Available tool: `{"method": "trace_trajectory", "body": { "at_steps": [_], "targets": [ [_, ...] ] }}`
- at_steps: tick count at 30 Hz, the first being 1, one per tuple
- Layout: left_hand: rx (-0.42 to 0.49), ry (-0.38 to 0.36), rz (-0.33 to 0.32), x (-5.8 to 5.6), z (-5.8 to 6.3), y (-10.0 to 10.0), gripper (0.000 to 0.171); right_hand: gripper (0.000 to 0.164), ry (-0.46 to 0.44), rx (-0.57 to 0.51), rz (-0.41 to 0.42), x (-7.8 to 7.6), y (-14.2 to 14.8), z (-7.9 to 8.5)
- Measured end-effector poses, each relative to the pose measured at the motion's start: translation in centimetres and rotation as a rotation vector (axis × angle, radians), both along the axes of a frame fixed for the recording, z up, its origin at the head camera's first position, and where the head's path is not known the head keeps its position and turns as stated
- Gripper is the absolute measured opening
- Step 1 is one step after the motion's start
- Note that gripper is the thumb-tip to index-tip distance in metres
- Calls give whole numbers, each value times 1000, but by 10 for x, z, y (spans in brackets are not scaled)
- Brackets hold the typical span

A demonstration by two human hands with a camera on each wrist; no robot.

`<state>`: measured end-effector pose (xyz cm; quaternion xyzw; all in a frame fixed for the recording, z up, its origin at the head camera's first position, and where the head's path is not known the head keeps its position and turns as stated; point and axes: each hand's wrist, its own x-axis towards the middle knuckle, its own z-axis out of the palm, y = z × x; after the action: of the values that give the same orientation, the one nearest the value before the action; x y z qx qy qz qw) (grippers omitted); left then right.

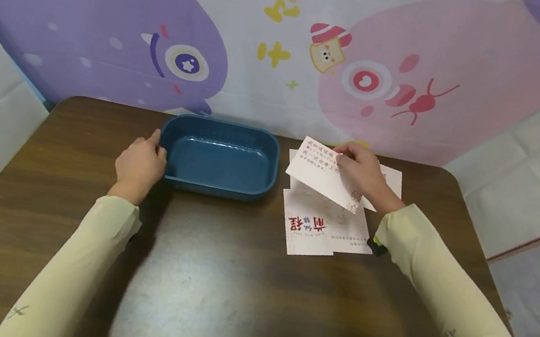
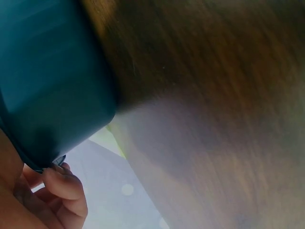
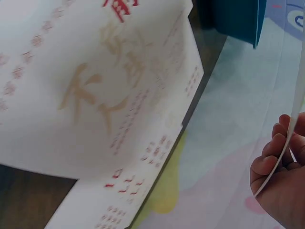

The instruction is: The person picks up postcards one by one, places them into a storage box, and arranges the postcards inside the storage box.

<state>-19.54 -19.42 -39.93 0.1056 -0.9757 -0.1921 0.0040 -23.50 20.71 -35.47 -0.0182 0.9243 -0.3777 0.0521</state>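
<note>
A blue rectangular basin [image 1: 219, 189] stands toward the back of the brown table. My left hand [image 1: 140, 166] grips its left rim; the left wrist view shows the fingers [image 2: 64, 186] curled at the rim's edge. With my right hand [image 1: 363, 171] I pinch a white card [image 1: 317, 169] printed with red characters, raised at a tilt over other cards. In the right wrist view the held card [image 3: 296, 90] appears edge-on between thumb and fingers. Beneath it, several white printed cards [image 1: 304, 237] lie overlapping on the table, right of the basin.
The wooden table [image 1: 214, 296] reaches back to a cloth [image 1: 269, 95] with purple and pink cartoon figures. Pale panels [image 1: 529, 161] flank it at the sides. A small black object [image 1: 377, 246] is at the right sleeve's cuff.
</note>
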Motion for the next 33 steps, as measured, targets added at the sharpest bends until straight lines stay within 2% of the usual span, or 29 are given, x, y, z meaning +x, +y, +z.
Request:
{"method": "trace_trajectory", "body": {
  "at_steps": [7,20,33],
  "targets": [
    [17,-9,-1,1,-1,0,50,26,8,-50,49,-7,-23,5],
    [56,-4,-19,1,-8,-2,51,25,42,-14,158,-16,-60,6],
    [50,27,2,-1,-2,-1,50,25,59,10,244,-28,-93,12]
  ]
}}
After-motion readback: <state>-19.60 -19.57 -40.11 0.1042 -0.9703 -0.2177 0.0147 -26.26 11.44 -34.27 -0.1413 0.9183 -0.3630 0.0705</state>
